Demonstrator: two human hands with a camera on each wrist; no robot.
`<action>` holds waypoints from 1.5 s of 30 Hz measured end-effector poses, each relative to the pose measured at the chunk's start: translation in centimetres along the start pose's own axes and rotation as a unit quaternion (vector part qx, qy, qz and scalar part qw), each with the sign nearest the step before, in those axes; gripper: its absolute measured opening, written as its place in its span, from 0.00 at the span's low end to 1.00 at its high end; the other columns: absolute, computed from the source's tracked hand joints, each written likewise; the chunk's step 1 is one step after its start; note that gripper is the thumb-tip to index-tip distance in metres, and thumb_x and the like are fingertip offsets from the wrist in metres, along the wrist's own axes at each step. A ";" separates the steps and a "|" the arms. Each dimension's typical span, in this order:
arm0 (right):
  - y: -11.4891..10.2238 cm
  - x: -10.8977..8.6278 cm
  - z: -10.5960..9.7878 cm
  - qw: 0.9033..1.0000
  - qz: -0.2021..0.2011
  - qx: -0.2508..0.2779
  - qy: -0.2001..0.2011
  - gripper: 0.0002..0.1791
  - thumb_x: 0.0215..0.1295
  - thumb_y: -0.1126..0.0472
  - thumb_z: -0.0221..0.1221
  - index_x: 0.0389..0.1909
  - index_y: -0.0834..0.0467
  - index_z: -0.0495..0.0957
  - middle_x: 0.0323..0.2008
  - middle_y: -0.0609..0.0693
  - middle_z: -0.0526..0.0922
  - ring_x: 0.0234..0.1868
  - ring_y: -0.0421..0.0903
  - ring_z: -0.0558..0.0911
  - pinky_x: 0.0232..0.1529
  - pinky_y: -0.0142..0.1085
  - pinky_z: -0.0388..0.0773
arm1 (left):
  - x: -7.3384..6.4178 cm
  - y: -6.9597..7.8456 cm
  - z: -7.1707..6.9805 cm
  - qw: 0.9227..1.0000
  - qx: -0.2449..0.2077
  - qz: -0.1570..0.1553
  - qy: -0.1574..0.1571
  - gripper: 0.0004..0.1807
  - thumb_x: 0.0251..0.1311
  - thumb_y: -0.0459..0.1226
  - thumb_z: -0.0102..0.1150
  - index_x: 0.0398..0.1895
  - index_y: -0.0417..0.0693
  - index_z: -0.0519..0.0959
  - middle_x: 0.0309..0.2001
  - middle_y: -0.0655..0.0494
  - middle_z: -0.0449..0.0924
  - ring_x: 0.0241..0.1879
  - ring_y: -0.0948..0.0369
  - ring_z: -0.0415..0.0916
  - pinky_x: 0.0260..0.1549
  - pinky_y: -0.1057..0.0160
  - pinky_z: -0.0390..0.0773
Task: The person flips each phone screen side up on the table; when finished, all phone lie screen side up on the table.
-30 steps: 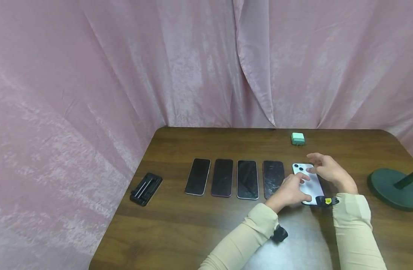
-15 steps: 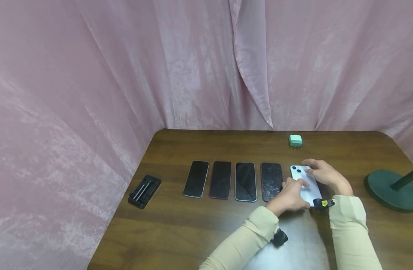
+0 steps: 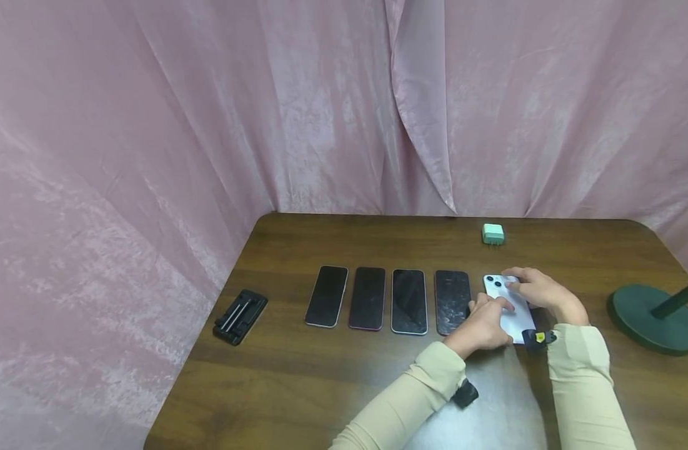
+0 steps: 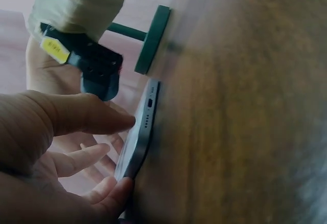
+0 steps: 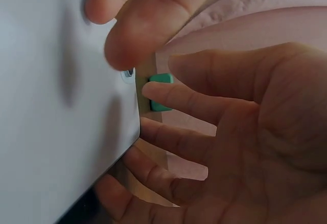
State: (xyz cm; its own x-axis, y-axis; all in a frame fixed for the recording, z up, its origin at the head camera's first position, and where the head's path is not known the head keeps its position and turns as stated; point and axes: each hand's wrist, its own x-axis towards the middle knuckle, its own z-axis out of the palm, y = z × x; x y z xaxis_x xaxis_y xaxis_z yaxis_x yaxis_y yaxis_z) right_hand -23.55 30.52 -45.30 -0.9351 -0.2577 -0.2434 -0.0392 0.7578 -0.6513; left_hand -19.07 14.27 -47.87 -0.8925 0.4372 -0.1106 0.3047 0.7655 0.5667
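Observation:
A white smartphone (image 3: 512, 322) with two camera lenses lies back up on the table, at the right end of a row of phones. My left hand (image 3: 483, 325) touches its left side, the thumb at the lower end and the index finger over the back. In the left wrist view, the port end of the white smartphone (image 4: 144, 116) faces the camera, with thumb and fingertips beside it. My right hand (image 3: 540, 294) touches the upper right part of that phone. The right wrist view shows its fingers (image 5: 168, 134), fairly straight, along the phone's edge.
Several dark phones, such as the cracked phone (image 3: 453, 303), lie left of the white one. A black tool case (image 3: 240, 317) stands further left. Behind is a mint green charger (image 3: 493, 234). The green lamp base (image 3: 658, 319) stands right. Pink curtains (image 3: 321, 106) hang behind the table.
My hands have moved in from hovering over the white smartphone to touching its edges. Over the last half second they barely moved. The other phones stayed put.

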 end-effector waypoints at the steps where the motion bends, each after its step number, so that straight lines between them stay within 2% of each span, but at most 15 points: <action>1: -0.1 0.0 0.0 1.000 0.003 0.005 -0.004 0.24 0.74 0.65 0.49 0.64 0.78 0.65 0.62 0.83 0.62 0.58 0.74 0.70 0.47 0.61 0.77 | 0.0 0.0 0.0 1.000 0.004 -0.001 0.003 0.30 0.42 0.39 0.81 0.53 0.61 0.81 0.49 0.62 0.70 0.47 0.64 0.61 0.44 0.74 0.65; 8: -0.3 0.0 0.1 0.999 0.026 0.028 -0.011 0.26 0.76 0.62 0.48 0.65 0.78 0.63 0.64 0.83 0.59 0.60 0.77 0.67 0.45 0.60 0.80 | -0.4 0.1 0.3 1.000 0.018 0.008 0.020 0.31 0.40 0.37 0.81 0.52 0.59 0.81 0.48 0.60 0.68 0.45 0.63 0.60 0.42 0.74 0.64; 12: -0.2 0.2 0.3 0.999 0.029 0.018 -0.003 0.26 0.76 0.61 0.49 0.64 0.77 0.64 0.62 0.83 0.59 0.59 0.77 0.67 0.42 0.59 0.81 | -0.5 -0.1 0.3 0.999 0.019 0.019 0.028 0.31 0.39 0.37 0.82 0.52 0.58 0.81 0.47 0.60 0.68 0.44 0.63 0.59 0.41 0.74 0.63; 15: -0.2 0.5 0.4 1.000 0.006 -0.021 0.015 0.25 0.74 0.61 0.52 0.61 0.77 0.66 0.58 0.82 0.62 0.57 0.78 0.67 0.47 0.62 0.76 | -0.5 -0.2 0.3 0.999 0.027 0.025 0.035 0.32 0.39 0.36 0.81 0.52 0.58 0.80 0.47 0.59 0.67 0.44 0.63 0.59 0.41 0.74 0.63; 20: -0.6 0.8 0.3 0.998 -0.010 -0.056 0.030 0.27 0.73 0.59 0.54 0.61 0.78 0.65 0.57 0.82 0.61 0.57 0.84 0.61 0.54 0.72 0.59 | -0.4 0.0 0.1 0.999 0.032 0.024 0.035 0.33 0.39 0.35 0.80 0.54 0.58 0.79 0.48 0.58 0.65 0.45 0.62 0.59 0.42 0.74 0.65; 24: -0.9 0.9 0.3 0.999 0.006 -0.031 0.027 0.30 0.73 0.59 0.54 0.62 0.80 0.60 0.59 0.83 0.57 0.58 0.84 0.57 0.54 0.73 0.56 | -0.3 0.0 0.1 0.998 0.037 0.023 0.037 0.34 0.41 0.36 0.81 0.55 0.58 0.78 0.48 0.57 0.63 0.47 0.61 0.59 0.43 0.74 0.66; 27: -0.9 0.9 0.3 0.999 0.019 0.019 0.025 0.31 0.74 0.61 0.52 0.63 0.82 0.56 0.60 0.83 0.56 0.60 0.82 0.56 0.58 0.71 0.56 | -0.3 0.0 0.3 0.998 0.047 0.024 0.038 0.33 0.41 0.37 0.81 0.55 0.57 0.77 0.51 0.55 0.62 0.49 0.61 0.58 0.46 0.75 0.66; 31: -0.3 0.7 0.1 0.995 0.040 0.087 0.020 0.33 0.75 0.64 0.50 0.67 0.83 0.47 0.61 0.83 0.55 0.63 0.78 0.59 0.60 0.68 0.60 | -0.5 0.1 0.7 0.997 0.067 0.034 0.032 0.31 0.39 0.37 0.81 0.51 0.55 0.78 0.53 0.52 0.62 0.51 0.60 0.59 0.48 0.74 0.67; 33: 0.1 0.6 -0.1 0.993 0.046 0.104 0.015 0.35 0.76 0.64 0.49 0.69 0.82 0.43 0.62 0.84 0.54 0.63 0.78 0.59 0.59 0.68 0.63 | -0.4 0.2 0.8 0.995 0.082 0.040 0.031 0.30 0.39 0.38 0.81 0.49 0.54 0.78 0.53 0.51 0.63 0.51 0.59 0.59 0.49 0.73 0.67; 38: 0.5 0.0 -0.8 0.993 0.032 0.112 0.012 0.36 0.77 0.64 0.48 0.72 0.79 0.42 0.65 0.83 0.54 0.65 0.79 0.59 0.57 0.69 0.67 | -0.4 0.4 0.9 0.993 0.105 0.049 0.018 0.26 0.41 0.39 0.80 0.45 0.54 0.77 0.50 0.50 0.66 0.49 0.59 0.60 0.47 0.71 0.67; 45: -0.2 -0.6 -1.5 0.996 -0.024 0.081 0.026 0.34 0.75 0.66 0.51 0.71 0.79 0.48 0.64 0.82 0.58 0.64 0.79 0.62 0.58 0.67 0.67 | -0.3 0.2 0.7 0.995 0.092 0.045 -0.003 0.29 0.44 0.38 0.78 0.52 0.53 0.76 0.52 0.51 0.67 0.47 0.60 0.61 0.45 0.71 0.70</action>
State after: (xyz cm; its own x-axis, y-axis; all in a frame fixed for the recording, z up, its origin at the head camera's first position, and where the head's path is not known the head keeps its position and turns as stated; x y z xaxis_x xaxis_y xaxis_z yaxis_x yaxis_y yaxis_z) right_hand -23.47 31.39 -43.94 -0.9508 -0.2561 -0.1741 -0.0308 0.6376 -0.7698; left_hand -18.47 14.67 -48.30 -0.8570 0.5105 -0.0702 0.4403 0.7963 0.4148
